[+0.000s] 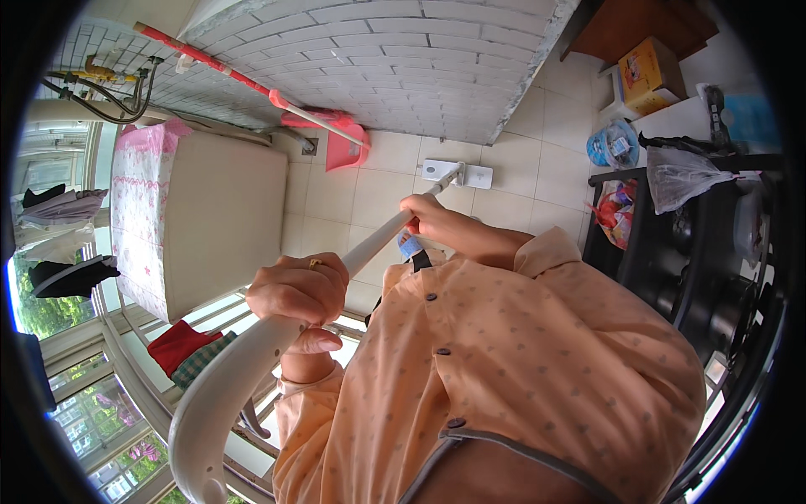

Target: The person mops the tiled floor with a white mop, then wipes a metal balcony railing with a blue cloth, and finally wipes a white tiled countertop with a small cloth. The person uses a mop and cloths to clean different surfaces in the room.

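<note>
A white flat mop stands with its mop head (478,177) on the tiled floor, and its pole (378,244) slants up towards me. My left hand (299,290), wearing a gold-coloured ring, is closed around the upper pole, just before the thick curved handle end (204,409). Farther down, my right hand (423,213) grips the same pole nearer the mop head. A foot in a blue slipper (409,244) shows below the pole. The mop head lies flat near the end of the grey brick-patterned wall (403,69); its underside is hidden.
A pink dustpan (347,148) with a long red-and-white handle leans at the wall. To the left stands a large white appliance (227,214) under a floral cover. Right are a black shelf rack (636,233), a blue bin (612,143) and a yellow box (648,75).
</note>
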Demonstrator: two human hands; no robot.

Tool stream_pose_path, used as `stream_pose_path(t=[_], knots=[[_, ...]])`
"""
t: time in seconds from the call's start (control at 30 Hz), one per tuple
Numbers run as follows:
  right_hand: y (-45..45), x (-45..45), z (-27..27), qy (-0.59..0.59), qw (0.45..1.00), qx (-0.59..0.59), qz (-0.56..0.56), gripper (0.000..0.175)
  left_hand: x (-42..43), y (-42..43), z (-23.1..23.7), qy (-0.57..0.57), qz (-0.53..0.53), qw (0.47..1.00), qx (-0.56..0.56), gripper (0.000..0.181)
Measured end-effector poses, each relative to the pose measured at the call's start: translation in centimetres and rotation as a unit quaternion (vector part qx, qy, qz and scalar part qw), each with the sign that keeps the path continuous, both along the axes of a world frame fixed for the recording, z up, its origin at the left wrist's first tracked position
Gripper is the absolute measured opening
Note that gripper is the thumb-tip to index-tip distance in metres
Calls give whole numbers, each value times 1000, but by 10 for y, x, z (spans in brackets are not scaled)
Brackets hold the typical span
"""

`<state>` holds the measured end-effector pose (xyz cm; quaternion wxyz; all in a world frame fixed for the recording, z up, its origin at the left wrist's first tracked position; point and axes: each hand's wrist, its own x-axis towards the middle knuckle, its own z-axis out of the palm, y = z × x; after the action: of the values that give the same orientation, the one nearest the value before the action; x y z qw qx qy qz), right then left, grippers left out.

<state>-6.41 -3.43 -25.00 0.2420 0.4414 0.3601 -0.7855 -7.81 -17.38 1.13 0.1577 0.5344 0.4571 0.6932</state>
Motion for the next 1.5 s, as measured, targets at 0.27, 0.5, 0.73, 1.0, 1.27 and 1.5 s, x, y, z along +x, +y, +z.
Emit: stream_pose_path(t=[0.27,0.5,0.73,1.0,1.27,1.5], knots=[[41,-10,-28,32,996,9,-80,18,8,54,-31,-77,223,971,33,26],[29,-36,-31,66,994,86,-18,16,10,58,-32,-91,366,926,8,27],[8,-64,-31,56,992,79,81,14,13,55,-30,-87,442,892,-15,28],[-4,-70,-32,43,987,101,118,15,15,46,-35,-102,438,893,26,32],[0,-36,-29,71,995,60,19,14,21,41,-28,-49,358,932,19,32],[8,-28,-31,51,996,71,30,13,8,38,-28,-98,334,937,38,30]])
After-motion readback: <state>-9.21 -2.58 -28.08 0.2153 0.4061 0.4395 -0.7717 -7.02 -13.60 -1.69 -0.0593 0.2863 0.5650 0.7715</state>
